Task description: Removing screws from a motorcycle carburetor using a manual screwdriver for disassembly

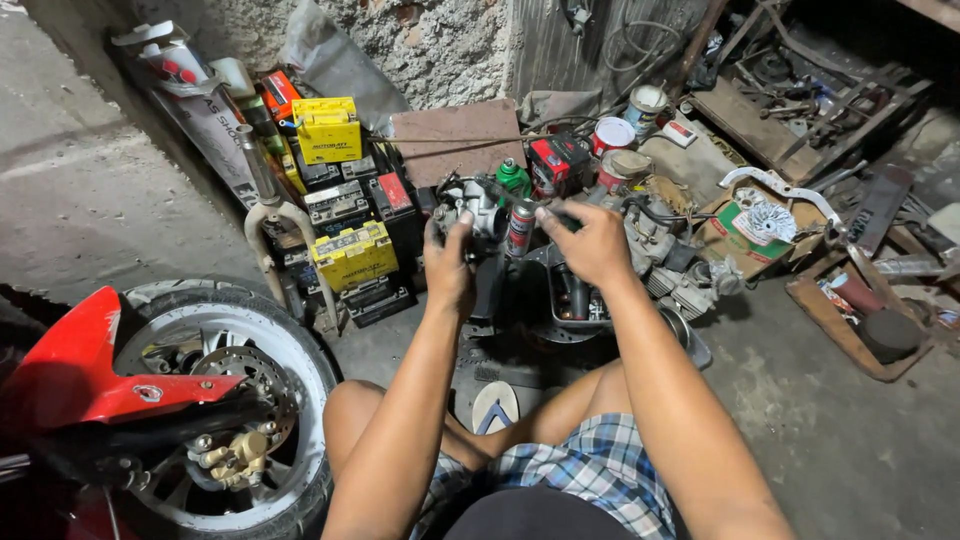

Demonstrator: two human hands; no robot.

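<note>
Wheel (pixel 225 400) at left on the floor (pixel 840 440); stacked batteries (pixel 345 215) behind it against the wall (pixel 440 40); cardboard box (pixel 760 235) at right; sandal (pixel 495 405) between the knees.

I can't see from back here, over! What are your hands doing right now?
Left hand grips a grey metal engine part. Right hand holds a spray can against it. Stacked batteries left, front wheel near the knee; nothing between.

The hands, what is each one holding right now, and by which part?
The left hand grips a grey metal engine part from its left side. The right hand holds a spray can near its top, fingers around the upper body.
</note>
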